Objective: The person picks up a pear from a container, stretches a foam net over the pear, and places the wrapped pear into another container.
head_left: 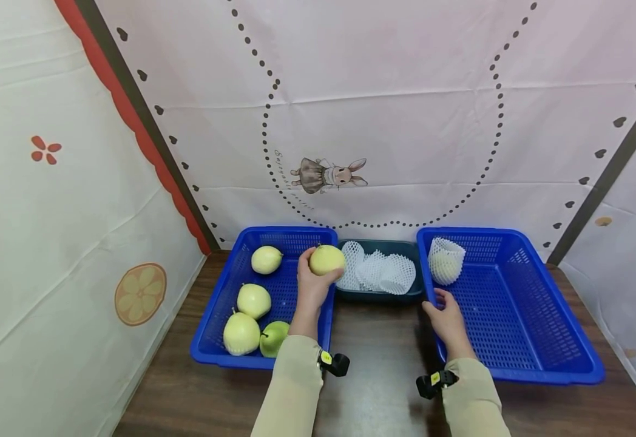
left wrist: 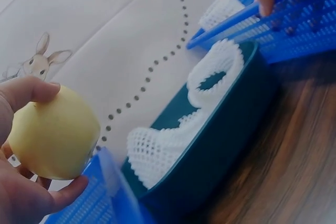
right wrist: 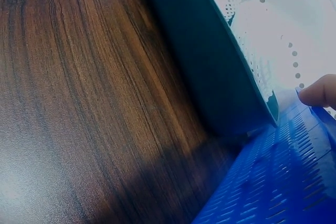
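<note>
My left hand (head_left: 314,285) holds a pale yellow pear (head_left: 327,260) above the right rim of the left blue basket (head_left: 204,340). In the left wrist view, thumb and fingers wrap that pear (left wrist: 55,135). Inside this basket lie several more pears, three pale yellow and a greener pear (head_left: 273,338) at the front. My right hand (head_left: 448,321) grips the left rim of the right blue basket (head_left: 555,321), fingers over the edge. A pear in a white foam net (head_left: 446,261) sits in that basket's back left corner.
Between the baskets stands a dark green tray (head_left: 380,297) with several white foam nets (head_left: 374,270) in it. All stand on a dark wooden table (head_left: 375,358). A patterned cloth (head_left: 389,121) hangs close behind them and along both sides.
</note>
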Tool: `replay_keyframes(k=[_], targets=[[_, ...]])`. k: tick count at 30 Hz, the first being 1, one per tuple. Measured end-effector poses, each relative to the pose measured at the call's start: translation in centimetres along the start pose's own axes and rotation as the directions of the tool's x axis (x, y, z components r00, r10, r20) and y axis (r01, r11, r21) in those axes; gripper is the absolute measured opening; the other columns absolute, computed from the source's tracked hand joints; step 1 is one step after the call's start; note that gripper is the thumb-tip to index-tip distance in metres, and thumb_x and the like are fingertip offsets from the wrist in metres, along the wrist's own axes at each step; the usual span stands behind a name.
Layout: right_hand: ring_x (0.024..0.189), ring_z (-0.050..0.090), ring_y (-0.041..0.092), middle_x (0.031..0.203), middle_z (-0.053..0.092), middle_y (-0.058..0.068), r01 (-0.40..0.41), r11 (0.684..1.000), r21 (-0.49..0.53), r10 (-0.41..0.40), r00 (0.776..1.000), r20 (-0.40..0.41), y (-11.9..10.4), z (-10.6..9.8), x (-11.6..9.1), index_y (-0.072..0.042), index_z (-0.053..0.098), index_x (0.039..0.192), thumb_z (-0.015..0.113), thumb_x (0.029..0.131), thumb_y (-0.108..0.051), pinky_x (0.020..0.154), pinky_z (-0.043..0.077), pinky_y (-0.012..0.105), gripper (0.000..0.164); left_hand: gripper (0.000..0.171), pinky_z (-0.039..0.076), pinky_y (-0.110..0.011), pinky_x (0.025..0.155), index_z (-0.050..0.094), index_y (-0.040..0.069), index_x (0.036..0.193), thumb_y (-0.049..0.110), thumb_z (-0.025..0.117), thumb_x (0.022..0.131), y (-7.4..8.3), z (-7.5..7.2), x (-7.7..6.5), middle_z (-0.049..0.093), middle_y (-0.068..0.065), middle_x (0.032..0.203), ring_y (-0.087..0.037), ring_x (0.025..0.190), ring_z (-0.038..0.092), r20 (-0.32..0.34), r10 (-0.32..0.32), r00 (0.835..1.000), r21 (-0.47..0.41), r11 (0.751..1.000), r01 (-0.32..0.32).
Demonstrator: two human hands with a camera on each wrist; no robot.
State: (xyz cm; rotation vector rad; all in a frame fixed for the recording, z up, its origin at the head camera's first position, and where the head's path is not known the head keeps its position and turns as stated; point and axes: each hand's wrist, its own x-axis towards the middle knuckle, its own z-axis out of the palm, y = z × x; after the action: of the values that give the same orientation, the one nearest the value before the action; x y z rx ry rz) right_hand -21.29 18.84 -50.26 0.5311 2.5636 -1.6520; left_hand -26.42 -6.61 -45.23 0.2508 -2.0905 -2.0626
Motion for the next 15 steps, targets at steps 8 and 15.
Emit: replay_keyframes(k=[8, 15], targets=[[0.119, 0.038, 0.043, 0.135, 0.034, 0.029, -0.012, 1.000, 0.003, 0.012, 1.000, -0.005, 0.2, 0.0, 0.2, 0.001, 0.030, 0.137, 0.049, 0.093, -0.018, 0.095, 0.036, 0.054, 0.052, 0.078, 0.035, -0.044, 0.098, 0.039, 0.010, 0.131, 0.001, 0.080, 0.065, -0.2, 1.9, -1.4, 0.042, -0.009, 0.133, -0.028, 0.117, 0.043, 0.145, 0.014, 0.989, 0.015, 1.000, -0.017], [0.118, 0.039, 0.043, 0.135, 0.034, 0.029, -0.004, 1.000, -0.003, 0.004, 1.000, -0.005, 0.1, 0.0, 0.1, 0.002, 0.030, 0.137, 0.049, 0.093, -0.018, 0.094, 0.037, 0.055, 0.052, 0.078, 0.036, -0.043, 0.097, 0.039, 0.008, 0.131, 0.000, 0.079, 0.064, -0.8, 3.0, -2.2, 0.043, -0.011, 0.132, -0.028, 0.116, 0.043, 0.280, 0.058, 0.958, 0.041, 0.997, -0.073]])
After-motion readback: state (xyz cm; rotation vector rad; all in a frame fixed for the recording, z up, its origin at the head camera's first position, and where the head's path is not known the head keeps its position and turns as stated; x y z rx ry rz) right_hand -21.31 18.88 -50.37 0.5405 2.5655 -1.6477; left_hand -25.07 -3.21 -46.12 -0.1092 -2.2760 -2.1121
